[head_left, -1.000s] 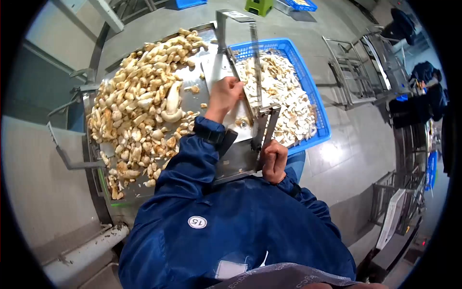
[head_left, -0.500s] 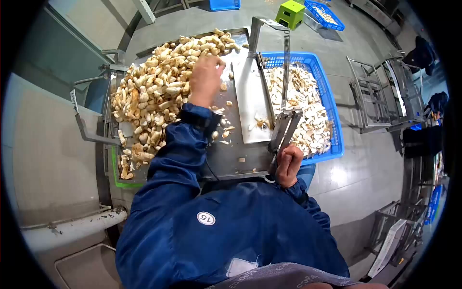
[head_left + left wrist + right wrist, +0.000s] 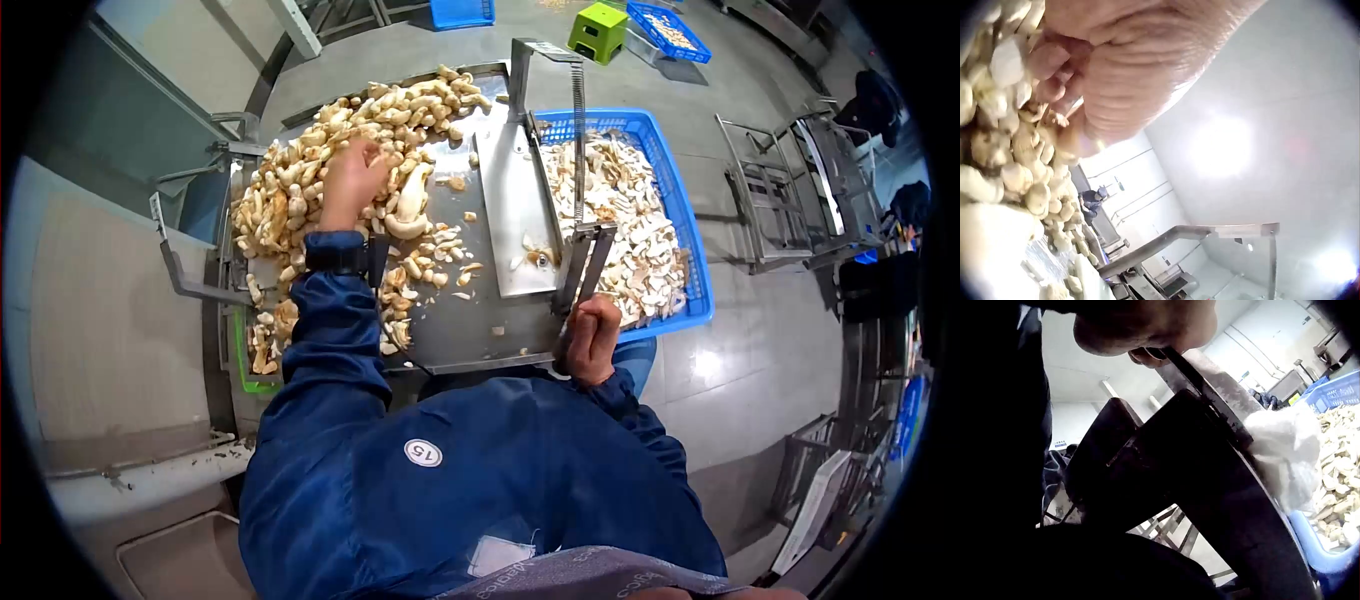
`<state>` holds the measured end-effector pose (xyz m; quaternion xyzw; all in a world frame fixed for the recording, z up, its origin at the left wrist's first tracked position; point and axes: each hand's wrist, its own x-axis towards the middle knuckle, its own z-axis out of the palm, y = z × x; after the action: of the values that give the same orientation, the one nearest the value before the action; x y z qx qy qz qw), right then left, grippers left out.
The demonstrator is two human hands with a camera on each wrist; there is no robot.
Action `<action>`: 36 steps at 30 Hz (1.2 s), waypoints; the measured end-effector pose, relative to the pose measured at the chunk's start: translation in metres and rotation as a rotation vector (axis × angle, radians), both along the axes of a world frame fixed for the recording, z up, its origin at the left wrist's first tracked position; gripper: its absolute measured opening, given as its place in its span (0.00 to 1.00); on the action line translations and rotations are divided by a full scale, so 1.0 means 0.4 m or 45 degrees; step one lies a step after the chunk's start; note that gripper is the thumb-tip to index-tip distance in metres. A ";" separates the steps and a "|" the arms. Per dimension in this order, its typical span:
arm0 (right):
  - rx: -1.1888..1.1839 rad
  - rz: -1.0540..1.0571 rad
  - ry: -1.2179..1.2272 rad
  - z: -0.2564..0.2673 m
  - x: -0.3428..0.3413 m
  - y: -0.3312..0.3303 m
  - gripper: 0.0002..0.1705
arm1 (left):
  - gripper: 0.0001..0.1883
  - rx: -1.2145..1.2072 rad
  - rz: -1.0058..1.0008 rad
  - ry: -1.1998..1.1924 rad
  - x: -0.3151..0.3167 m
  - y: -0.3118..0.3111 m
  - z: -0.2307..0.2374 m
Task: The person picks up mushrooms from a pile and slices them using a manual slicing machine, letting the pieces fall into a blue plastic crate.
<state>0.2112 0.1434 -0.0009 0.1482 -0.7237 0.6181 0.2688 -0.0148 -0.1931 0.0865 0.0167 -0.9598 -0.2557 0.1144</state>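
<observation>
My left hand (image 3: 352, 180) reaches into the heap of pale tan mushrooms (image 3: 400, 110) on the metal tray table. In the left wrist view its curled fingers (image 3: 1050, 59) and thumb close around a small mushroom (image 3: 1057, 117) at the pile's surface, partly hidden by the hand. A large whole mushroom (image 3: 409, 205) lies just right of this hand. My right hand (image 3: 594, 342) grips the handle (image 3: 590, 262) of a spring-loaded lever cutter at the near end. The cutter's white board (image 3: 515, 200) has a few scraps (image 3: 535, 252) at its near end.
A blue basket (image 3: 690, 255) of sliced mushrooms (image 3: 625, 215) stands right of the cutter. The upright metal frame and spring (image 3: 579, 140) rise between board and basket. Farther off are a green stool (image 3: 600, 32), metal racks (image 3: 765, 200) and another blue crate (image 3: 670, 30).
My left hand has left the cutter board and moved left, across the tray, into the mushroom heap. The right hand keeps its grip on the handle. The head view has shifted.
</observation>
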 end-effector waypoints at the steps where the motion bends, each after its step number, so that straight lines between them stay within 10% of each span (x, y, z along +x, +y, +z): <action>1: 0.012 0.033 0.034 0.002 -0.003 0.002 0.06 | 0.19 0.097 -0.117 -0.120 0.017 -0.022 0.002; 12: -0.047 -0.032 0.048 -0.001 -0.005 -0.011 0.06 | 0.16 -0.739 -0.149 0.100 -0.045 0.109 -0.065; 22: -0.022 0.019 0.046 -0.009 -0.006 -0.002 0.07 | 0.06 -0.663 -0.154 0.291 -0.028 0.144 -0.085; 23: -0.016 0.032 0.039 -0.009 -0.004 0.002 0.07 | 0.14 -0.684 -0.162 -0.075 -0.023 0.152 -0.047; 36: 0.092 -0.067 0.076 0.003 -0.009 -0.011 0.05 | 0.19 0.436 -0.392 0.032 0.007 0.429 -0.168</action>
<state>0.2076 0.1388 0.0003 0.1571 -0.7409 0.5795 0.3009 -0.0120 -0.0213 0.0192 -0.1142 -0.8921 -0.4294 0.0816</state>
